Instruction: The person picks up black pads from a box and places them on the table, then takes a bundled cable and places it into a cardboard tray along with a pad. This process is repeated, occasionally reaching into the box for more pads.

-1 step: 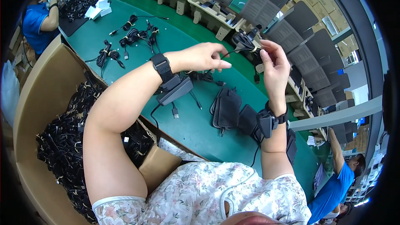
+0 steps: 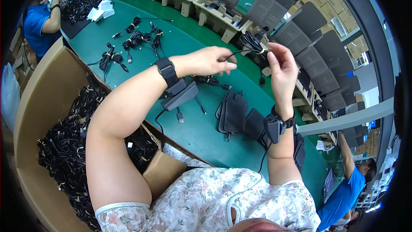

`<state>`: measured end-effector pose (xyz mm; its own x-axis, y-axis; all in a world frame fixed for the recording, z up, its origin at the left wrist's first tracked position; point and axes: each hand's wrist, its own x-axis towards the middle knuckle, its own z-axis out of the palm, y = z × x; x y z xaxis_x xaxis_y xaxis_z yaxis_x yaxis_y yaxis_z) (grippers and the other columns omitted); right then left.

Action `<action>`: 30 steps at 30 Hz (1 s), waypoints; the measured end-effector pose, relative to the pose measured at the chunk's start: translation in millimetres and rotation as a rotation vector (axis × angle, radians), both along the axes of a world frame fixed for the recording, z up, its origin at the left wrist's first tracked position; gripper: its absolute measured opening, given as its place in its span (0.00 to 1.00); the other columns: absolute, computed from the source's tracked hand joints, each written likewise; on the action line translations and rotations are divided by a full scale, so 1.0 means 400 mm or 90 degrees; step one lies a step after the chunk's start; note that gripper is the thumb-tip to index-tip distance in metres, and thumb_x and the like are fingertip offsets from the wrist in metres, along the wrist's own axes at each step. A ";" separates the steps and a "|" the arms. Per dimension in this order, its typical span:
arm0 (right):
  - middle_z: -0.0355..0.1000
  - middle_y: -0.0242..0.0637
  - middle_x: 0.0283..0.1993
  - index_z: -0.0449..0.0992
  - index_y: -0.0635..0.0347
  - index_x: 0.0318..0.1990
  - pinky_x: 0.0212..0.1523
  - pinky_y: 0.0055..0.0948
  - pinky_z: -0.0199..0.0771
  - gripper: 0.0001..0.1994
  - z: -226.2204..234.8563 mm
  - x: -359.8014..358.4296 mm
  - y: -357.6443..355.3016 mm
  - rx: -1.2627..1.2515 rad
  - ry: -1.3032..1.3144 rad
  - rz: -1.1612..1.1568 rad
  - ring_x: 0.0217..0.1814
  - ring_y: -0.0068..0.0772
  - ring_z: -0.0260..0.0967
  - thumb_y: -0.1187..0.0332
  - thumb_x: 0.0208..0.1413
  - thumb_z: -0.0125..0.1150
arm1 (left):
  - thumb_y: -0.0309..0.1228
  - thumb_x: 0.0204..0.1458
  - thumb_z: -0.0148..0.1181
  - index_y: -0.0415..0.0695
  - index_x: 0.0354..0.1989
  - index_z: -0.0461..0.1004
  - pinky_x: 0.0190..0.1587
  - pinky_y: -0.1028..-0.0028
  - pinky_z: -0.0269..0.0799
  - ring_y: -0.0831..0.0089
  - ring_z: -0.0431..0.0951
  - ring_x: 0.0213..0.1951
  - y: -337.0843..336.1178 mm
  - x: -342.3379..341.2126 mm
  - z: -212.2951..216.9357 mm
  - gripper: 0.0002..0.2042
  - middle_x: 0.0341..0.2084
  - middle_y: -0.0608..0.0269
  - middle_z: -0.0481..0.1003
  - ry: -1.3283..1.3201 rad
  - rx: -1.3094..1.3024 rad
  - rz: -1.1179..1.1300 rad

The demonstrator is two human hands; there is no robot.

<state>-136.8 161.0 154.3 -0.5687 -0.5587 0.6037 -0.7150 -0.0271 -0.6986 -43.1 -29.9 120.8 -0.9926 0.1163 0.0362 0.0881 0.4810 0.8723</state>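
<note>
A coiled black USB cable (image 2: 250,41), bound with a pale tie, hangs above the table's far edge. My right hand (image 2: 284,64) pinches the coil by its tied middle between thumb and fingers. A loose length of the same cable runs leftward to my left hand (image 2: 212,60), whose curled fingers close around it. The cable's end inside those fingers is hidden. One plug (image 2: 262,81) dangles below the coil. More tied black cables (image 2: 138,38) lie on the green table (image 2: 171,30) beyond my left forearm, and some lie partly hidden under it.
A large cardboard box (image 2: 40,81) heaped with black cables (image 2: 68,146) stands at my left. Black pouches (image 2: 234,114) lie on the table before me. Open cartons (image 2: 219,15) line the far side. People in blue work at far left and lower right.
My hands have shifted only slightly, the left one a touch to the left. The coil has turned a little and its dangling plug has swung slightly left.
</note>
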 end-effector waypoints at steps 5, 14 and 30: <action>0.71 0.30 0.36 0.71 0.63 0.44 0.38 0.18 0.68 0.09 -0.053 0.003 -0.008 -0.103 -0.334 0.081 0.37 0.16 0.66 0.75 0.56 0.54 | 0.45 0.58 0.47 0.40 0.45 0.67 0.37 0.74 0.72 0.73 0.76 0.32 0.048 0.001 0.012 0.19 0.30 0.59 0.75 -0.005 0.286 0.041; 0.72 0.35 0.38 0.69 0.60 0.51 0.51 0.33 0.65 0.15 -0.045 0.062 -0.054 -0.062 0.412 -0.176 0.46 0.32 0.67 0.72 0.55 0.54 | 0.41 0.57 0.48 0.43 0.34 0.71 0.18 0.83 0.65 0.81 0.72 0.19 0.053 0.025 0.035 0.13 0.19 0.66 0.72 -0.139 0.296 0.050; 0.66 0.41 0.30 0.65 0.57 0.56 0.32 0.38 0.66 0.28 -0.098 -0.032 0.103 0.277 0.429 -0.054 0.31 0.42 0.66 0.76 0.42 0.57 | 0.35 0.55 0.55 0.37 0.56 0.52 0.20 0.80 0.67 0.80 0.68 0.17 0.079 0.045 0.023 0.26 0.20 0.63 0.71 -0.132 0.077 0.085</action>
